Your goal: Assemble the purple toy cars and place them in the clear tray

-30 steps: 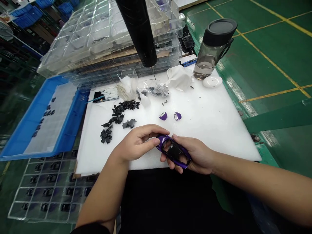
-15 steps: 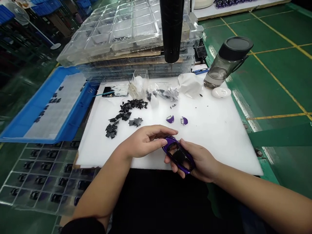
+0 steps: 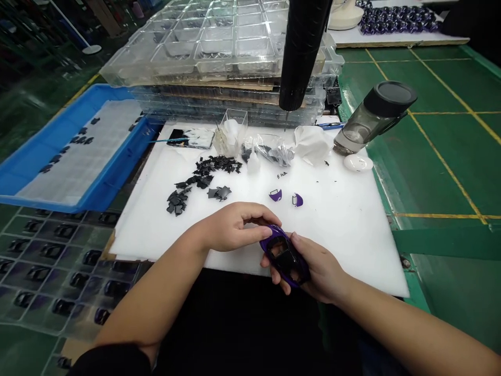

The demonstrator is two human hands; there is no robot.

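A purple oval shell with a black framed opening point(image 3: 278, 244) is held over the front edge of the white work board point(image 3: 336, 230). My right hand point(image 3: 319, 266) grips its lower right side, fingers curled underneath. My left hand point(image 3: 238, 227) pinches the shell's upper end between thumb and fingers. Just beyond the hands lie two small purple pieces, one on the left point(image 3: 275, 195) and one on the right point(image 3: 297, 200). Left of them are flat grey pieces point(image 3: 219, 193) and a pile of small black parts point(image 3: 215, 166).
Stacked clear trays point(image 3: 219, 52) stand at the back, with a black hanging tool point(image 3: 299, 62) before them. A blue tray point(image 3: 90, 190) is at the left. On the right are a tilted-looking bottle point(image 3: 371, 115) and a white case point(image 3: 358, 163). A compartment tray point(image 3: 50, 266) lies lower left.
The camera view has shifted and tilted a little, so the board and trays sit differently. Both hands keep hold of the purple shell, which is turned slightly.
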